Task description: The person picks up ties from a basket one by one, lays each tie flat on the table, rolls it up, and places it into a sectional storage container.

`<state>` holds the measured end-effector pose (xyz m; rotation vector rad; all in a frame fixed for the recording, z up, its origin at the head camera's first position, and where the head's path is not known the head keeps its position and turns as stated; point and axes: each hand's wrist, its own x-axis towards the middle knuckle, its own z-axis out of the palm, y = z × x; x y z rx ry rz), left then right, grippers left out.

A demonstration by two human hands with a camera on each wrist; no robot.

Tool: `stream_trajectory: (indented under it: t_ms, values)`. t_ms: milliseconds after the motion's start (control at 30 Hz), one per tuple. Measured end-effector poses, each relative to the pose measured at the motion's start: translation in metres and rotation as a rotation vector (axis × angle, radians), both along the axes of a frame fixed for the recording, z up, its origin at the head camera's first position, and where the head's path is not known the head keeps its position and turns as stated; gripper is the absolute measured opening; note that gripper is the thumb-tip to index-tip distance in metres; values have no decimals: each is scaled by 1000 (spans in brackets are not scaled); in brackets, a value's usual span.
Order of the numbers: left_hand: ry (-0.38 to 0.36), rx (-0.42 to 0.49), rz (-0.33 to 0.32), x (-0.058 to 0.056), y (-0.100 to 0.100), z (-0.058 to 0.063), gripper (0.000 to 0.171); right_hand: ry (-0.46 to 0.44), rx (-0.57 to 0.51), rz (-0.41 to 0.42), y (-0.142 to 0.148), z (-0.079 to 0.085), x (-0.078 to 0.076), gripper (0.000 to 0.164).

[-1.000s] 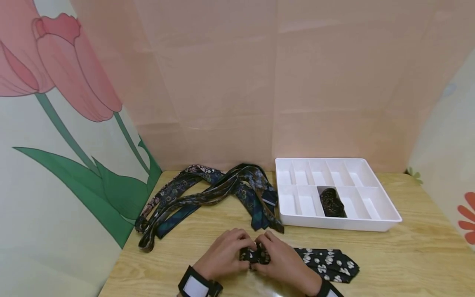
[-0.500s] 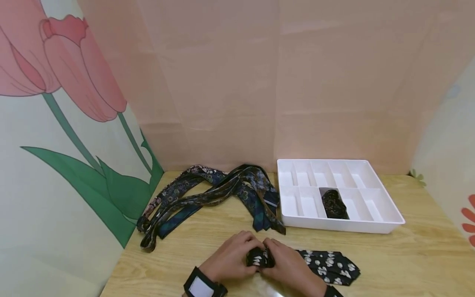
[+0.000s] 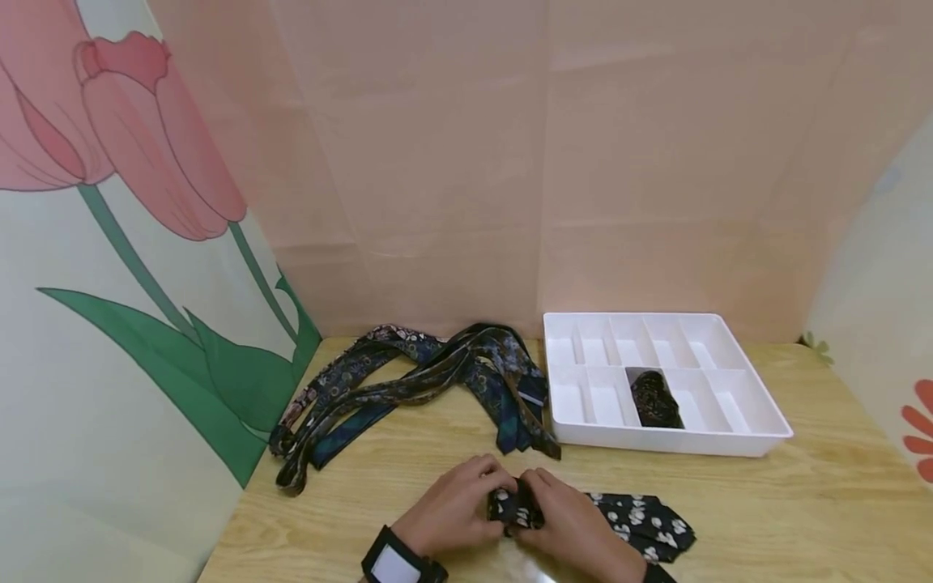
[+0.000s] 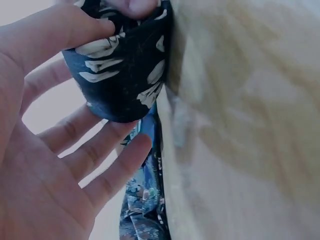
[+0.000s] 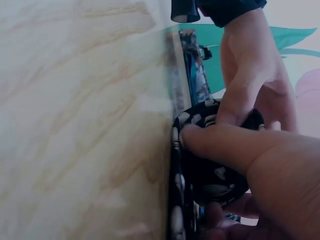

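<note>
A black necktie with white flowers (image 3: 641, 522) is partly wound into a roll, its wide end lying flat on the table to the right. My left hand (image 3: 455, 506) grips the left side of the roll between thumb and fingers. From the other side my right hand (image 3: 572, 522) holds it, thumb and fingers pressed to the roll. In the left wrist view the rolled necktie (image 4: 120, 75) shows its curved outer layer under the left thumb. The right wrist view has the right thumb (image 5: 225, 145) across the roll's side, with the flat tail running along the table.
Several dark patterned neckties (image 3: 408, 389) lie in a loose heap at the back left. A white divided tray (image 3: 663, 441) stands at the back right, with a rolled dark necktie (image 3: 656, 398) in a front middle compartment. A pinkish-brown sheet (image 3: 437, 162) hangs behind the table.
The roll and both hands have shifted slightly right. The necktie's flat end has drawn a little left, toward the hands. Heap and tray stay put.
</note>
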<state>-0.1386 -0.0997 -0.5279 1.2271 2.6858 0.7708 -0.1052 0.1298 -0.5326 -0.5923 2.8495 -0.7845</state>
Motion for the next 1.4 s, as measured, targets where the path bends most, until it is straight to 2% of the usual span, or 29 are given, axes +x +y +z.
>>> stream_trajectory:
  t_ms: [100, 267, 400, 500, 600, 700, 800, 1033, 1133, 1300, 1400]
  values:
    - [11, -1, 9, 0, 1, 1, 39, -6, -14, -6, 0, 1, 0, 60]
    - [-10, 0, -13, 0, 4, 2, 45, -1, 1, -30, 1, 2, 1, 52]
    - [9, 0, -18, 0, 4, 3, 43, 24, 6, -38, 1, 3, 3, 56]
    - [33, -8, -20, 0, 5, 1, 43, -6, -5, -30, 2, 3, 5, 55]
    - [22, -3, -31, 2, 7, -1, 44, -37, 1, -28, 2, 3, 7, 51]
    - [10, 10, -32, 4, 9, -2, 41, -51, -2, -38, 1, 3, 8, 55]
    - [8, 10, -18, 6, 11, 0, 39, -78, -18, -47, 0, 3, 8, 59]
    - [-34, -42, 43, 6, 13, 5, 61, -74, -28, -78, 1, 2, 8, 66]
    - [-22, -39, 56, 5, 12, 5, 59, -60, -24, -84, 1, 2, 9, 65]
    - [-32, -18, 76, 5, 9, 3, 66, -14, 6, -78, 1, 0, 12, 61]
    - [-13, -34, 65, 4, 9, 1, 64, -19, 6, -82, 1, 2, 12, 65]
